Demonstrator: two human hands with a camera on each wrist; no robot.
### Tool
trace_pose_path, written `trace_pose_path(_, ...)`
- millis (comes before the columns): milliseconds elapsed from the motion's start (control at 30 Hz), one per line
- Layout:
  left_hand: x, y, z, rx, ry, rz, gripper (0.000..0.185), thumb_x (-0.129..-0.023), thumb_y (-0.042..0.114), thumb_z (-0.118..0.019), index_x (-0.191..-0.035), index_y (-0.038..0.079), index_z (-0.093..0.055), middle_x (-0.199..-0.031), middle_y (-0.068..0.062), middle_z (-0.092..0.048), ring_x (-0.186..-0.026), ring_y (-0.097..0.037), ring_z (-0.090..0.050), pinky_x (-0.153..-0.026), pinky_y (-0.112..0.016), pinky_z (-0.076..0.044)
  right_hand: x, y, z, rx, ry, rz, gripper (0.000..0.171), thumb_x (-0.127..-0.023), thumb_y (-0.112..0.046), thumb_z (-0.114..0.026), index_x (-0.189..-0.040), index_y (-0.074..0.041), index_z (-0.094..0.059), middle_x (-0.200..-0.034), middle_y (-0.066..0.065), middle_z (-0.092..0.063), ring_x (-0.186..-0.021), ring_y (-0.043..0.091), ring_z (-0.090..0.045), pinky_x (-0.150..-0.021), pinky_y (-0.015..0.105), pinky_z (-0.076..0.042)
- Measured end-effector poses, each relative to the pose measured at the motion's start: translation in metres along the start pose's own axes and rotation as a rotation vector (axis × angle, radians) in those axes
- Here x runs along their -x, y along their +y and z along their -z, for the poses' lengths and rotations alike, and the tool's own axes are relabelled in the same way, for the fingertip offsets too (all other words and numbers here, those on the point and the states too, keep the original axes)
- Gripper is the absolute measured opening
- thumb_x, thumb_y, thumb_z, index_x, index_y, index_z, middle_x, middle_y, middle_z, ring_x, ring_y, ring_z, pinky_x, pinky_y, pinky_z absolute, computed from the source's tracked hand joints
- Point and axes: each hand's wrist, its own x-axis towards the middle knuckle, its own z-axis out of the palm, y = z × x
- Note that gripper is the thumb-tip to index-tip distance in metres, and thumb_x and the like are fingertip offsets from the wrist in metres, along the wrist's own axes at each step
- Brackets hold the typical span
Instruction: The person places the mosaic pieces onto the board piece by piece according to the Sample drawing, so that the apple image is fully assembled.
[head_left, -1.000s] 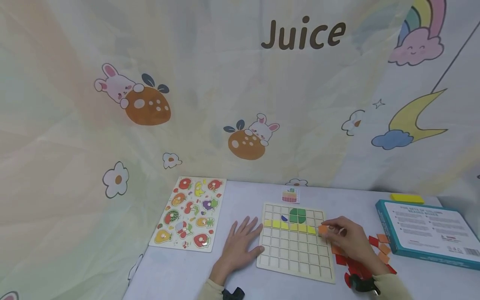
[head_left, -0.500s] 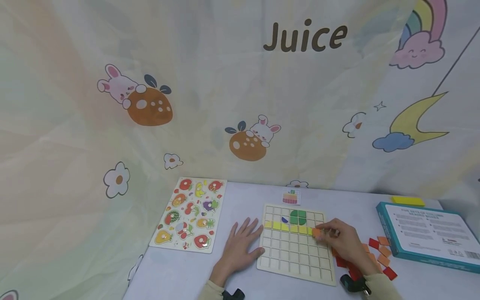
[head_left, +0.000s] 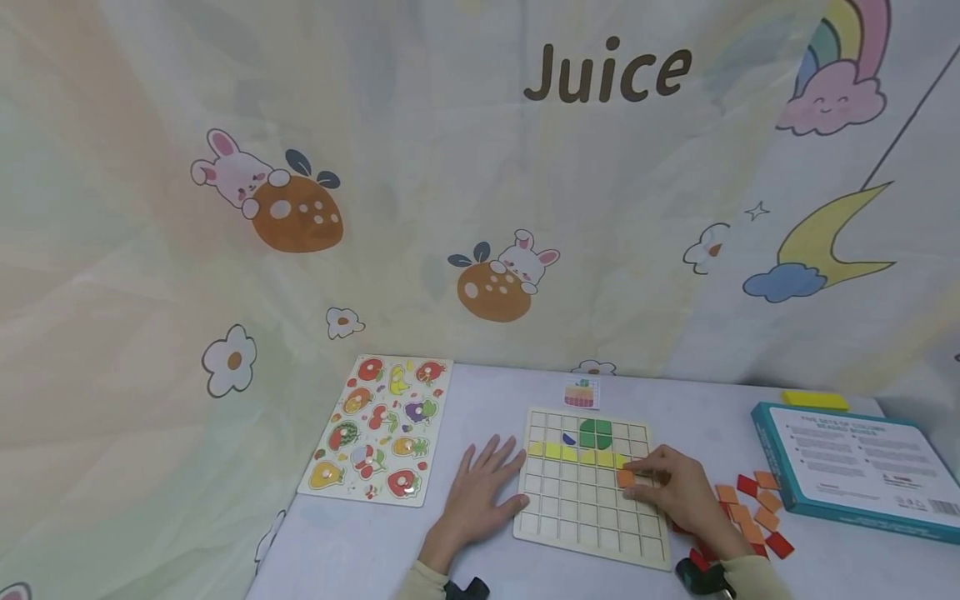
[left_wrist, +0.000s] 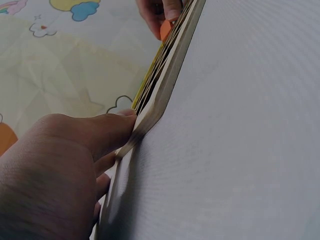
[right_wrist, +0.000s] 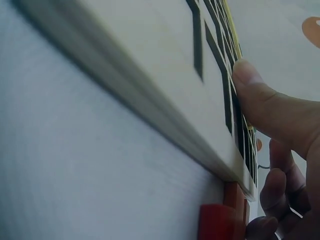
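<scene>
Board [head_left: 570,518] lies flat; over its right half the right hand [head_left: 681,492] pinches an orange tile [head_left: 625,478]; touching its left edge, the left hand [head_left: 480,493] spreads its fingers.

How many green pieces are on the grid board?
4 green pieces, in a square block on the board above the yellow tiles: two upper, two lower. The right hand covers some cells, possibly hiding more.

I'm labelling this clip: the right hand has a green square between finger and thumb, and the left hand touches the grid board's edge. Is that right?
Not quite: the square in the right hand is orange, as the head view shows.
</scene>
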Motion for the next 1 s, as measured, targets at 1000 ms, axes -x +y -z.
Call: trace_pose_path(1000, 0.0006, 0.0020, 0.0029, 0.003, 0.009, -0.008, 0.068, -0.101, 0.062, -0.055, -0.160, 0.028, -0.049, -0.174, 0.004, -0.034, -0.164, -0.028, -0.025, -0.132, -0.064, -0.015, 0.0028, -0.0001, 0.0032, 0.014, -0.007, 0.068, 0.024, -0.080, -0.027, -0.094, -0.102, -0.022, -0.086, -0.092, -0.006, -0.068, -0.081, 0.012, -0.048, -0.067, 0.023, -0.039)
